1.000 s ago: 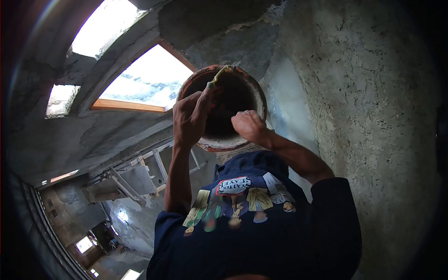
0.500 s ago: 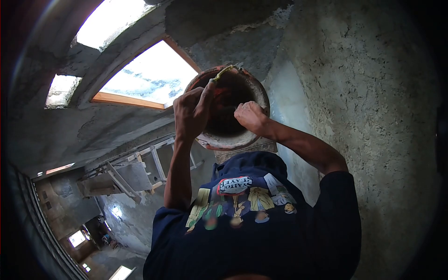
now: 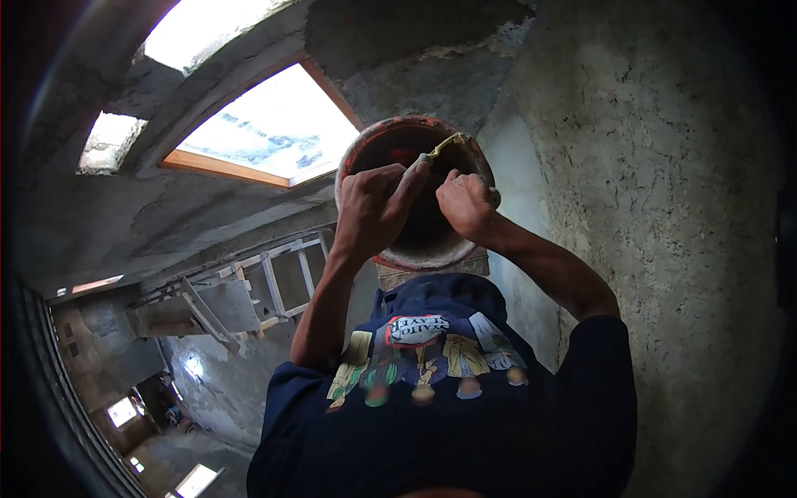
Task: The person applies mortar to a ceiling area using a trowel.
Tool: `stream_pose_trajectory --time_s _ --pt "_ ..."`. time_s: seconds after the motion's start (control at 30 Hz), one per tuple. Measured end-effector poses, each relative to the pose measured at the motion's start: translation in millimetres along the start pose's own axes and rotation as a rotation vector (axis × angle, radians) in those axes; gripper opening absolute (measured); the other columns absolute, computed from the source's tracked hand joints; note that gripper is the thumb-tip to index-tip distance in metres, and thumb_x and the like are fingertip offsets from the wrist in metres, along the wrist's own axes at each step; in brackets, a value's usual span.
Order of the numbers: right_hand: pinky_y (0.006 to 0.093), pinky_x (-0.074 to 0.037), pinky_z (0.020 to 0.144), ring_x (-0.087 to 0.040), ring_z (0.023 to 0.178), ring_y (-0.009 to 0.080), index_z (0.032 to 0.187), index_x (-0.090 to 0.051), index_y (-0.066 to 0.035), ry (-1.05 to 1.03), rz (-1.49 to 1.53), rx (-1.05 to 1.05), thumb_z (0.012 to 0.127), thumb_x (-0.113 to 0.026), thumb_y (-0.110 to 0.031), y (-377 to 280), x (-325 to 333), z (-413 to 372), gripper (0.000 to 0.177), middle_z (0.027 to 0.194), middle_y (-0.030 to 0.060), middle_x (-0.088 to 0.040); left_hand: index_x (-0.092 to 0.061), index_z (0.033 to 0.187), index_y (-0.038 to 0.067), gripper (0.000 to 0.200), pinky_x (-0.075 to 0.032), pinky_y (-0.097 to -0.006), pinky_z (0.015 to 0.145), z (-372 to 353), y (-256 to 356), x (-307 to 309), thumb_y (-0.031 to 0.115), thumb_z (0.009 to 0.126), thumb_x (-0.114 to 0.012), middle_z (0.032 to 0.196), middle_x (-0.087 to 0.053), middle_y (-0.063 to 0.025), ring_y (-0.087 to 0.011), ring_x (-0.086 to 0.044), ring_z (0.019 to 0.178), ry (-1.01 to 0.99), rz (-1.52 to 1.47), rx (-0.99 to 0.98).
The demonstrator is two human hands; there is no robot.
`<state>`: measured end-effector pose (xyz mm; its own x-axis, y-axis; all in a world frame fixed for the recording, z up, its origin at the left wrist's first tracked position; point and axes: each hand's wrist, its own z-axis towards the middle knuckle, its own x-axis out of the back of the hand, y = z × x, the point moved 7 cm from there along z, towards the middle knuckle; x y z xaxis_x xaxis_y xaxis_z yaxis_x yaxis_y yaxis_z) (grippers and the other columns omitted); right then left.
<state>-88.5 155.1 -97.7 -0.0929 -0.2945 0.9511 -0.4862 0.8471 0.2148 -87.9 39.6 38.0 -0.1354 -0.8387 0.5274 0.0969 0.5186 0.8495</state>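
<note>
A round bucket (image 3: pixel 353 158) with a reddish, mortar-crusted rim is in front of my chest, its inside dark. My left hand (image 3: pixel 374 207) is over the bucket's left side, closed around the grey handle end of what looks like a trowel (image 3: pixel 448 146). The tool's thin, bent yellowish neck points up and right across the opening; its blade is not clear. Over the right side of the bucket, my right hand (image 3: pixel 467 205) is closed with curled fingers. Whatever that hand holds is hidden, though a small brownish end shows beside it.
A rough cement wall (image 3: pixel 647 207) rises close on my right. Left of the bucket is a wood-framed window opening (image 3: pixel 266 124). Wooden framing (image 3: pixel 270 286) stands lower left, with more of the room beyond. A board or block (image 3: pixel 436 267) shows beneath the bucket.
My left hand and the trowel have moved right over the bucket, nearer my right hand. My right hand has shifted slightly right. The bucket appears a little further right in view.
</note>
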Motion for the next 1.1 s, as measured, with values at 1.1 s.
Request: stream_pose_trajectory --time_s 1.1 --pt "0.0391 -0.049 0.074 -0.064 0.085 0.0337 0.101 -0.061 0.000 -0.285 1.390 0.057 0.076 -0.066 -0.035 -43.8 -50.0 -4.7 0.043 0.086 0.0215 -0.064 -0.058 0.068 0.005 0.037 -0.025 -0.0218 0.042 -14.4 -49.9 19.6 0.027 0.097 -0.051 0.055 -0.040 0.0062 -0.0022 -0.034 0.048 0.432 -0.187 0.074"
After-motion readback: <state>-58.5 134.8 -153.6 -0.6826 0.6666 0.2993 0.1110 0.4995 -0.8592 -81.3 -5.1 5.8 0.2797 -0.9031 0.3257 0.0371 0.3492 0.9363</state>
